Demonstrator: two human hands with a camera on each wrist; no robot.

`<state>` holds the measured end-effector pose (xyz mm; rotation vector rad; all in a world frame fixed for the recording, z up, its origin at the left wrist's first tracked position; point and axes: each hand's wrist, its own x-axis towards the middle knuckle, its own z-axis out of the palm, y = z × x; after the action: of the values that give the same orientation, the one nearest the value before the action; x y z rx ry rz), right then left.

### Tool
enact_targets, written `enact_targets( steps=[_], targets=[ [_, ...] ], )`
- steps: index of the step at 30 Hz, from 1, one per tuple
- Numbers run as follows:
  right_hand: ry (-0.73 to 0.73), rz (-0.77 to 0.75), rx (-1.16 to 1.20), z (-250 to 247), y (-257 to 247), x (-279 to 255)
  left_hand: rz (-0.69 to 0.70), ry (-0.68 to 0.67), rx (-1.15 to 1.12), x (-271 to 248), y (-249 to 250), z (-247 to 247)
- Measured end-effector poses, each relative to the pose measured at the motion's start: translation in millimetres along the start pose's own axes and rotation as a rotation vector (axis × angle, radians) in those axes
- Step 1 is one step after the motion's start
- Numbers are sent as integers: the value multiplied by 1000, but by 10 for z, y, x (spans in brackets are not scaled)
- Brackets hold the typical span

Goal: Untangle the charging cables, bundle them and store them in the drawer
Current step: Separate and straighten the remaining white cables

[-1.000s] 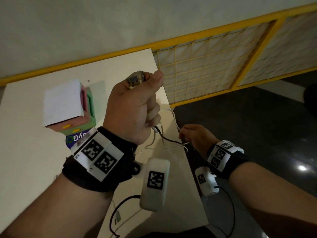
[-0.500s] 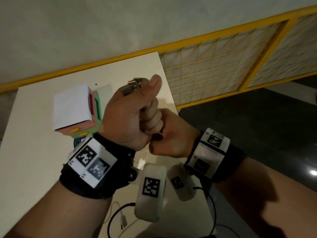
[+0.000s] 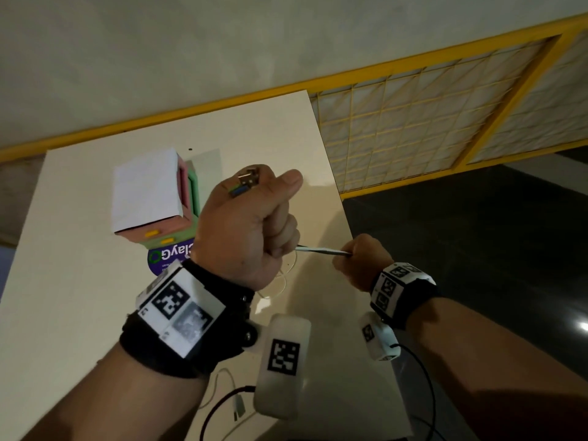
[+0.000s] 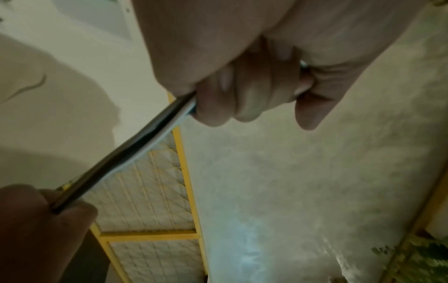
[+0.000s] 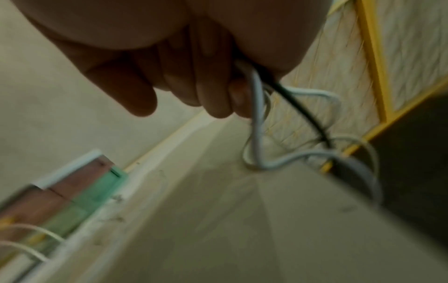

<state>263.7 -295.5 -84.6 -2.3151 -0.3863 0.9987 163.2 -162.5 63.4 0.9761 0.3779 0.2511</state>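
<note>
My left hand (image 3: 251,224) is a raised fist over the table, gripping the charging cables, with USB plugs (image 3: 246,183) sticking out above the thumb. A taut run of black and white cable (image 3: 321,249) stretches from the fist to my right hand (image 3: 359,259), which pinches it at the table's right edge. In the left wrist view the same cable strand (image 4: 135,151) runs from the curled fingers down to the other hand. The right wrist view shows loose white and black cable loops (image 5: 290,134) hanging from my fingers. The small drawer unit (image 3: 156,198), white-topped with pink and green drawers, stands behind my left hand.
The cream table (image 3: 79,313) ends at a right edge beside dark floor (image 3: 477,265). A purple label (image 3: 168,259) lies under the drawer unit. More white cable (image 3: 280,281) lies on the table below my fist, and another plug (image 3: 238,405) near the front. A yellow-framed lattice panel (image 3: 413,122) stands behind.
My right hand came up against the left fist half a second ago, then drew away to the right, pulling a stretch of cable taut. The left fist stayed raised.
</note>
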Motion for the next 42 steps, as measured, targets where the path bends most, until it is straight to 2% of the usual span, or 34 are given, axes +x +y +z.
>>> enact_targets(
  steps=[7, 9, 14, 17, 19, 22, 24, 25, 27, 29, 31, 36, 38, 42],
  targets=[
    [149, 38, -48, -60, 229, 50, 4, 48, -45, -41, 180, -9],
    [158, 30, -42, -78, 272, 64, 2, 91, -51, -37, 254, -33],
    [182, 7, -49, -69, 327, 76, -48, 99, -45, -80, 234, -36],
    [103, 38, -131, 15, 356, 49, -60, 292, 11, -78, 196, -134],
    [46, 8, -243, 83, 335, 13, -66, 444, 26, -66, 179, -258],
    [-46, -145, -365, 153, 244, -71, -104, 654, 21, -77, 205, -521],
    [-99, -276, -422, 188, 160, -147, -154, 710, 65, -117, 187, -701],
    [-151, -335, -404, 211, 103, -197, -188, 718, 92, -146, 159, -776],
    [-254, -378, -209, 286, -74, -290, -259, 701, 137, -233, 59, -912],
    [-252, -387, 68, 429, -313, -321, -342, 638, 169, -355, -61, -1018],
    [-228, -301, 168, 671, -540, -265, -390, 586, 167, -485, -151, -1127],
    [-294, -184, -350, 1454, -833, -147, -382, 544, 62, -716, -231, -1458],
    [-263, -116, -349, 1618, -869, -114, -354, 523, 38, -778, -256, -1531],
    [-81, -107, -391, 1731, -953, -119, -308, 470, 40, -869, -264, -1610]
  ],
)
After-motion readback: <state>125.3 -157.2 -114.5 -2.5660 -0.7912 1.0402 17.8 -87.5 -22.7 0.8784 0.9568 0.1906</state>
